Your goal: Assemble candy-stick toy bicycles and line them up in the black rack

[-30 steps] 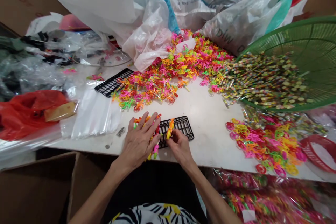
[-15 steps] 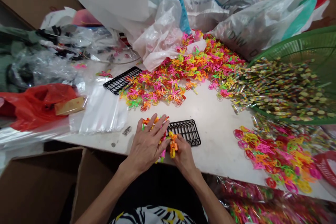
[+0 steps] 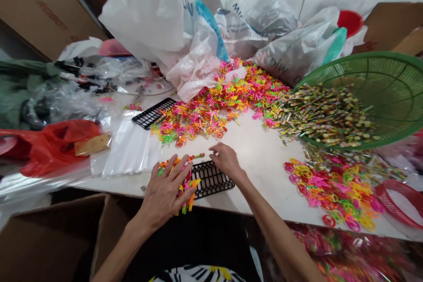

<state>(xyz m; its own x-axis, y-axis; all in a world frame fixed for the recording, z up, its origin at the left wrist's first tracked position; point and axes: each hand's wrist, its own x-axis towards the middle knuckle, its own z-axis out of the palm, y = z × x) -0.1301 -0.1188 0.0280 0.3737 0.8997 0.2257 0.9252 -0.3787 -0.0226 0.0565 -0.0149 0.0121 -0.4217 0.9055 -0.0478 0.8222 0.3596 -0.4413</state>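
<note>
A black slotted plastic rack (image 3: 211,179) lies at the front edge of the table. Small bright plastic toys with wheel-like rings (image 3: 189,190) stand on its left part. My left hand (image 3: 167,191) rests flat over these toys, fingers stretched and slightly spread, hiding some of them. My right hand (image 3: 225,157) is just above the rack's right end, fingers bent and apart, and nothing shows between them. A short patterned tube (image 3: 198,155) with a coloured end lies just left of its fingertips, behind the rack.
A large heap of the toys (image 3: 228,97) covers the back; a smaller pile (image 3: 333,194) lies right. Patterned tubes spill from a green basket (image 3: 393,97). Left are another black rack (image 3: 152,113), clear bags (image 3: 130,147) and a red bag (image 3: 62,141). A cardboard box (image 3: 59,233) stands below.
My right hand has let go of the orange and yellow toy and moved up and right, away from my left hand. My left hand stays over the toys. The camera view has shifted.
</note>
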